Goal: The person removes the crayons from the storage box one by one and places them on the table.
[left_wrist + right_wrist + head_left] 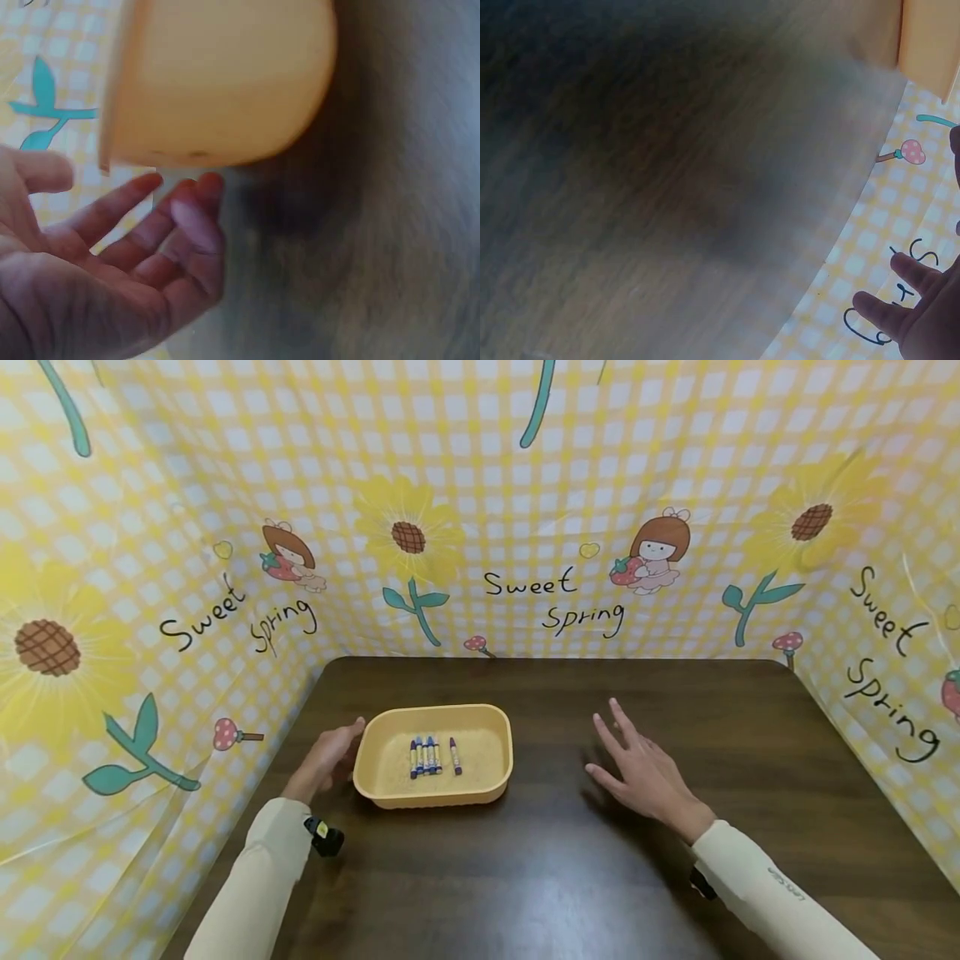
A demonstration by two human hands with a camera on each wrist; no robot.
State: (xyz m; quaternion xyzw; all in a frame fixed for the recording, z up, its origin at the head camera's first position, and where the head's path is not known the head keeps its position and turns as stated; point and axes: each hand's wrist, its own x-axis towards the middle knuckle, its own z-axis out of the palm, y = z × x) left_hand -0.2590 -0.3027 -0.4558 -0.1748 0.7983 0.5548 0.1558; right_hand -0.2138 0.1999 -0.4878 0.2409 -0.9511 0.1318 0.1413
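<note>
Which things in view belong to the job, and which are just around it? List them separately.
Likely the job's:
- yellow tray
- crayons, lying inside it
- left hand, at the tray's end
- right hand, apart from it

Just around:
- dark table
- checked sheet behind
- black device at the left wrist

A tub [435, 797] is set on the left part of the table [555, 877]. Inside, a row of crayons [427, 758] is laid, with a single crayon [455, 757] placed just to its right. The left hand [330, 757] is held just beside the tub's left end; the right hand [647, 772], well apart to its right. The table is bordered left, right and far by a cloth [487, 527].
</note>
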